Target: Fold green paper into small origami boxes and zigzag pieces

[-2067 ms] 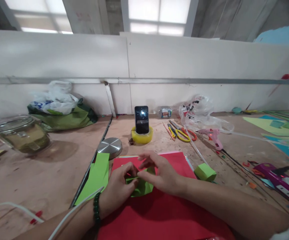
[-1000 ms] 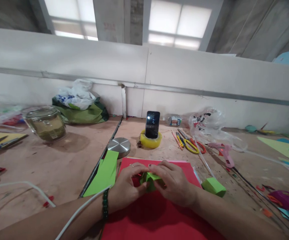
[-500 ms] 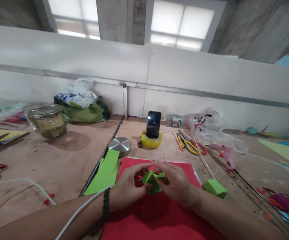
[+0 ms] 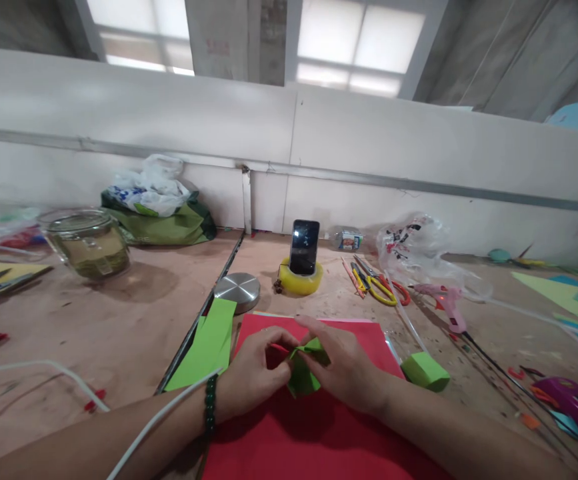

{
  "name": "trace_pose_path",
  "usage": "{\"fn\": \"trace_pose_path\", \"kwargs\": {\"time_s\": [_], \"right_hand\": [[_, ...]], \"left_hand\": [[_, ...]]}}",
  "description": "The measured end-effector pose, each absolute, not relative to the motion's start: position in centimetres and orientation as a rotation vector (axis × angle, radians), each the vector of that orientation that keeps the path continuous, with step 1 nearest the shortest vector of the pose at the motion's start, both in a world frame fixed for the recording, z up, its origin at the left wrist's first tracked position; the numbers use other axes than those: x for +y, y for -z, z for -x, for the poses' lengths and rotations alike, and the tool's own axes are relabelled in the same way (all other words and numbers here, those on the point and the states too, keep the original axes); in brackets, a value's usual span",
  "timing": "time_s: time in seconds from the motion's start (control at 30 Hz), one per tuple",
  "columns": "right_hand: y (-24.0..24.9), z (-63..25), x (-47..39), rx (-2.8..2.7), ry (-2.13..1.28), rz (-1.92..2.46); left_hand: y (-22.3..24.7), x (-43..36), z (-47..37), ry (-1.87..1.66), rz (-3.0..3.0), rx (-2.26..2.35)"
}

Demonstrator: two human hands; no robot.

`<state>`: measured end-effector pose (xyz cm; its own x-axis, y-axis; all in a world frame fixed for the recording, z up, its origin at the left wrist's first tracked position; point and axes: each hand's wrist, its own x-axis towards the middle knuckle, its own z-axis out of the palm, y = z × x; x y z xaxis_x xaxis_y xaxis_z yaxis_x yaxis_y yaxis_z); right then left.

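Note:
A folded piece of green paper (image 4: 305,377) is pinched between my two hands, above a red sheet of paper (image 4: 289,440). My left hand (image 4: 256,370) grips its left edge with thumb and fingers. From the other side my right hand (image 4: 341,367) holds the paper, its index finger arched over the top. The fingertips nearly meet and hide part of the folds. Flat green paper strips (image 4: 206,350) lie left of the red sheet, and a folded green paper box shape (image 4: 425,371) sits to its right.
Behind the sheet stand a round metal lid (image 4: 237,291) and a phone (image 4: 304,247) propped in a yellow tape roll (image 4: 299,280). Scissors (image 4: 383,291) and a pink glue gun (image 4: 449,303) lie right. A glass jar (image 4: 89,247) is left. A white cable (image 4: 163,420) crosses my left forearm.
My fingers have drawn closer together on the green paper, and its shape looks narrower and more upright. The whole view has shifted slightly.

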<state>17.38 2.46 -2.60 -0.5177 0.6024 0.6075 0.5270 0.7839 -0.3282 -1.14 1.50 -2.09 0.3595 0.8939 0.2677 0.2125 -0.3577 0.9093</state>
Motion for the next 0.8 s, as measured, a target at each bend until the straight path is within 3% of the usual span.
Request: {"fn": "trace_pose_path", "kwargs": {"time_s": [0.37,0.8], "right_hand": [[2.5,-16.6,2.5,-2.266,-0.467,1.036],[1.0,-16.8,2.7,-2.299,-0.673,0.973]], "left_hand": [[2.6,2.0,1.2,-0.979,-1.723,1.017],[2.3,2.1,1.2,-0.896,-1.749,1.12]]}}
